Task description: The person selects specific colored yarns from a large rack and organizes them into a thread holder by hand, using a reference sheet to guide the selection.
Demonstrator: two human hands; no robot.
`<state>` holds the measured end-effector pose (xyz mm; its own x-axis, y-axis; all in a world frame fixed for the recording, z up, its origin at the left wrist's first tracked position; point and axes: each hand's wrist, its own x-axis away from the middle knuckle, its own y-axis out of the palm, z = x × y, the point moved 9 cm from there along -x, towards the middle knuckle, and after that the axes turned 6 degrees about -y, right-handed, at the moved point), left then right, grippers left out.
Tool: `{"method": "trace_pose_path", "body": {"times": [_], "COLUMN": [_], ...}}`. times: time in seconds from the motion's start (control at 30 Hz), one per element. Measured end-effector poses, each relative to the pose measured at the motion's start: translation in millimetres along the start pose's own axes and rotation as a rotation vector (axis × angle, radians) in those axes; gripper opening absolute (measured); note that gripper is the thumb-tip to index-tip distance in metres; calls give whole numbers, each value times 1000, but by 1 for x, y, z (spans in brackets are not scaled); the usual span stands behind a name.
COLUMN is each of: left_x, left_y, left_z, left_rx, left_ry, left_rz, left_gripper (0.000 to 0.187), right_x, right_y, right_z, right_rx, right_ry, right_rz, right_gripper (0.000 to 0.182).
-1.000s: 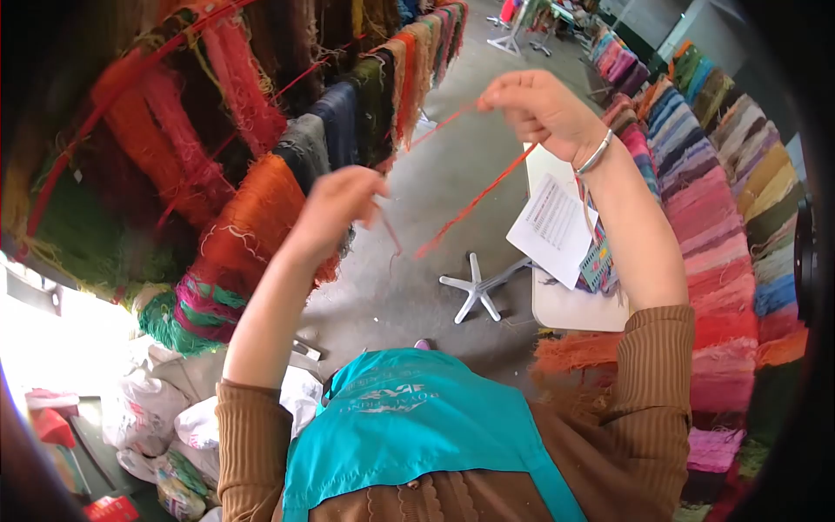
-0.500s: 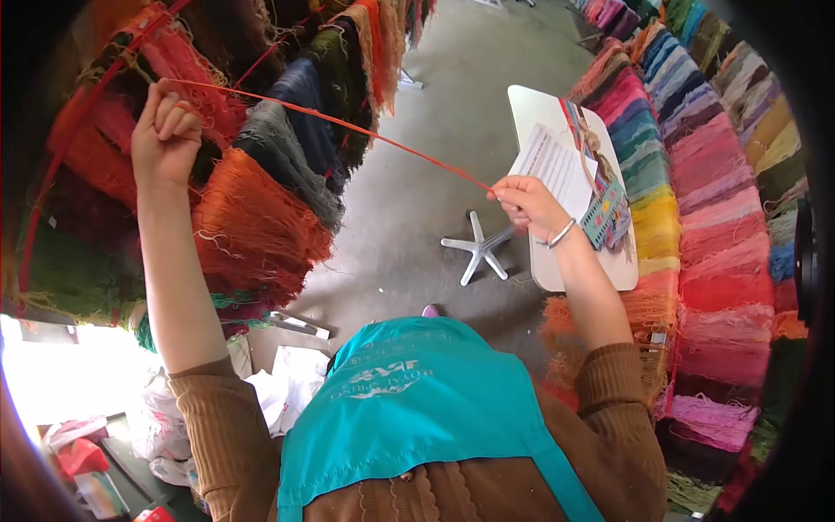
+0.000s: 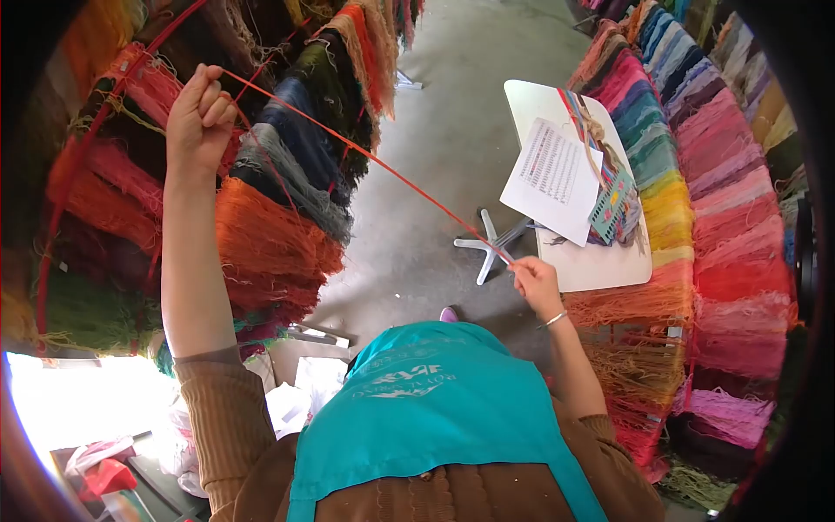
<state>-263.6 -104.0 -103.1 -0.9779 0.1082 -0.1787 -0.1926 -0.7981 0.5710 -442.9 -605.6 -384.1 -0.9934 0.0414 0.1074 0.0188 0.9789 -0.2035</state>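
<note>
A thin bundle of red-orange thread (image 3: 374,157) runs taut between my two hands, slanting down from left to right. My left hand (image 3: 202,117) is raised at the upper left, its fingers closed on one end, in front of the hanging skeins. Lower down at the right, my right hand (image 3: 534,285) pinches the other end near the edge of a white tabletop (image 3: 600,271). Bright orange skeins (image 3: 274,239) hang just below and right of my left hand.
Printed sheets (image 3: 552,178) and a green holed thread card (image 3: 611,206) with colored strands lie on the white tabletop. Racks of multicolored skeins (image 3: 726,226) line the right side. A star-shaped stand base (image 3: 487,246) rests on the floor. White bags (image 3: 300,396) sit at lower left.
My right hand has moved down, and my left hand has shifted right and slightly up. The thread now slants more steeply. More of the printed sheets shows.
</note>
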Motion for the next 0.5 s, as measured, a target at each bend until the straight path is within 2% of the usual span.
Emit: {"method": "trace_pose_path", "body": {"times": [0.07, 0.2, 0.43, 0.5], "left_x": [-4, -16, -24, -27], "left_y": [13, 35, 71, 76], "left_z": [-7, -18, -27, -28], "left_rx": [-51, -83, -202, -191], "left_ry": [-5, -27, -23, -25], "left_rz": [31, -63, -62, -55], "left_gripper": [22, 23, 24, 24], "right_x": [10, 22, 30, 29], "right_y": [2, 1, 3, 3], "right_z": [11, 48, 68, 82], "right_rx": [11, 24, 66, -8], "right_ry": [11, 62, 94, 138], "right_rz": [29, 76, 110, 124], "right_gripper": [15, 16, 18, 18]}}
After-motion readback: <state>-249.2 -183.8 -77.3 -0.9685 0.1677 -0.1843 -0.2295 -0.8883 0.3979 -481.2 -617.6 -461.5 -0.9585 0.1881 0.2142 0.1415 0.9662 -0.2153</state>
